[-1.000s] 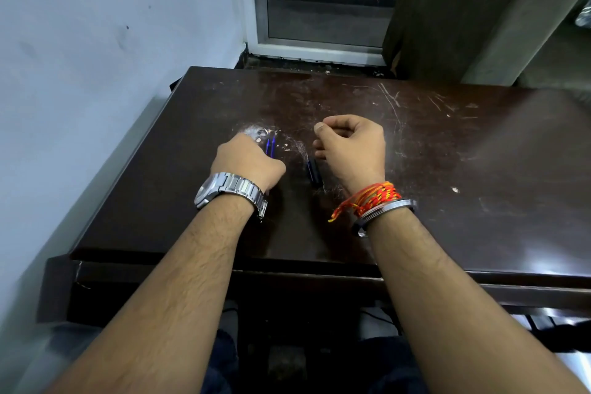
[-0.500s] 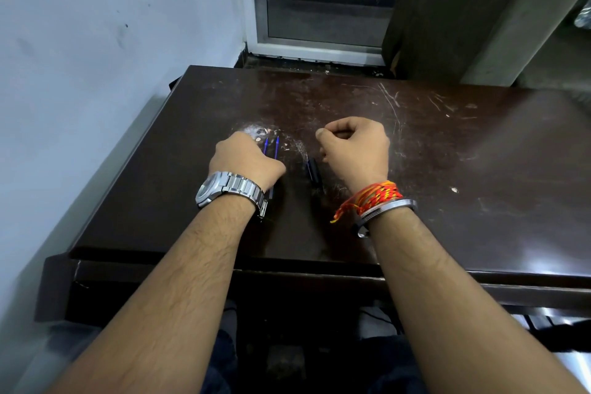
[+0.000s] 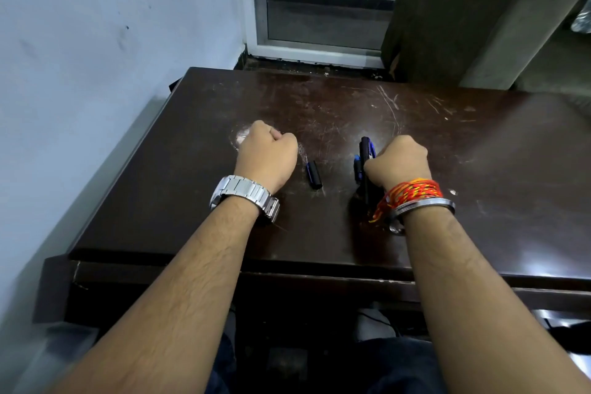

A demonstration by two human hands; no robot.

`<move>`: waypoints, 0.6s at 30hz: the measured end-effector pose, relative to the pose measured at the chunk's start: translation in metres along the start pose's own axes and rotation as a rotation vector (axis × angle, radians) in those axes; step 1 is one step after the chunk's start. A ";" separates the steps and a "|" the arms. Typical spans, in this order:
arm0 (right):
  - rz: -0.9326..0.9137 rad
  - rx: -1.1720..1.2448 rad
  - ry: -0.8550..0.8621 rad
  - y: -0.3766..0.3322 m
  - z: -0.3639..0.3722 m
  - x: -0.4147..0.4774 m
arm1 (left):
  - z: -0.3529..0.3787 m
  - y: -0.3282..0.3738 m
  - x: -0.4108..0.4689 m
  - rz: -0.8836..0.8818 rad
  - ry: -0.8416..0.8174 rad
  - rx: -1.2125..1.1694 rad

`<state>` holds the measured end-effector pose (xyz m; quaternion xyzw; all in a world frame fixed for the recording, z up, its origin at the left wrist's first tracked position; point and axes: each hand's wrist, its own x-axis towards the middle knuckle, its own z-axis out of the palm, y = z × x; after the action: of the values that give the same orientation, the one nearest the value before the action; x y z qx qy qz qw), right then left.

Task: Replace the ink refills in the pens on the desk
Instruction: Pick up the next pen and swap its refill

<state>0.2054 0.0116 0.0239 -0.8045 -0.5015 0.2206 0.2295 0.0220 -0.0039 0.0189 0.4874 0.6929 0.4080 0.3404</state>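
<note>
Surface [image 3: 479, 169] dark brown, scratched, carries all. Left hand [image 3: 267, 155] clenched in fist, content not visible. Right hand [image 3: 398, 161] grasps bundle of blue-black pens [image 3: 366, 150], resting on surface. Small pen cap [image 3: 314, 174] lies between hands, untouched.

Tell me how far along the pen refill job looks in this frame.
Early or midway, by the look of it. Done: nothing visibly reassembled. In hand: the right hand is closed on a bunch of blue and black pens; the left hand is a fist, contents hidden. Left: a loose pen piece lies on the desk between them.
</note>
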 end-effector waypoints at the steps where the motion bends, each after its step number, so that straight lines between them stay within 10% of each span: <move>1: -0.007 -0.008 0.003 0.000 0.001 -0.001 | 0.002 0.001 0.000 -0.020 -0.034 -0.090; 11: -0.069 -0.010 0.075 0.000 0.000 -0.003 | 0.008 0.007 -0.009 -0.030 -0.275 -0.384; 18: -0.219 0.438 0.168 -0.022 0.006 -0.013 | 0.011 0.002 -0.009 -0.020 -0.326 -0.471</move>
<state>0.1813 0.0090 0.0340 -0.6920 -0.5049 0.2303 0.4617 0.0351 -0.0091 0.0168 0.4472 0.5201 0.4705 0.5551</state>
